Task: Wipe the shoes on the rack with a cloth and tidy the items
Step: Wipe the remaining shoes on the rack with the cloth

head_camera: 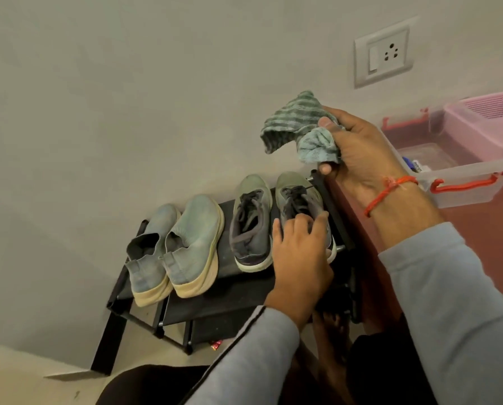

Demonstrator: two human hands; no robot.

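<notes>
A black shoe rack (221, 299) stands against the wall. On its top shelf sit a pair of light blue slip-on shoes (174, 249) at the left and a pair of grey-green laced sneakers at the right. My left hand (299, 252) grips the heel end of the rightmost sneaker (295, 197), fingers curled over its opening. The other laced sneaker (251, 223) stands beside it. My right hand (358, 150) is raised above the rack's right end and holds a bunched green striped cloth (297, 127).
A reddish-brown table (478, 226) stands right of the rack, bearing a clear plastic box (463, 182) with red handles and a pink basket (486, 121). A wall socket (383, 55) is above. My knee and bare foot (332, 340) are below the rack's front.
</notes>
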